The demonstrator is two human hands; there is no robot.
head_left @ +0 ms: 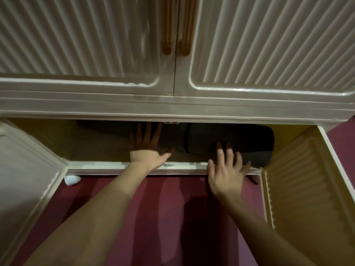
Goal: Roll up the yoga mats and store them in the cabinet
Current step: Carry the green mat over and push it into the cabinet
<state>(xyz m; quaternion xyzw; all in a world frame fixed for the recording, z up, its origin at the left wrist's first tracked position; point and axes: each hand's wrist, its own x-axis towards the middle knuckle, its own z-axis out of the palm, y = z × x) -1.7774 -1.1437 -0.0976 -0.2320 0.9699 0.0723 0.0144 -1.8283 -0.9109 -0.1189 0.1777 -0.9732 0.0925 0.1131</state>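
head view, looking down at the foot of a cream ribbed cabinet (176,104). at the far left of the frame, the lower left door (25,169) stands swung open toward the viewer, its ribbed panel facing inward. just right of its bottom corner, a small white object (71,179) lies on the dark red floor (157,217); what it is cannot be made out. across the upper half of the frame, 2 upper doors are closed, with 2 wooden handles (175,25) side by side at the seam in the upper centre. below them, the lower compartment is open and dim. left of centre, the left hand (148,146) reaches past the bottom rail into the compartment, fingers spread and straight, palm laid flat on a dark rolled yoga mat (230,143). the mat lies on its side across the compartment floor, running from the centre toward the right, its right end poking out a little over the rail. right of centre, the right hand (226,169) has its fingers spread and straight, with the fingertips against the mat's near side by the rail. at the far right, the lower right door (307,189) is swung open, showing its yellowish ribbed inner face.
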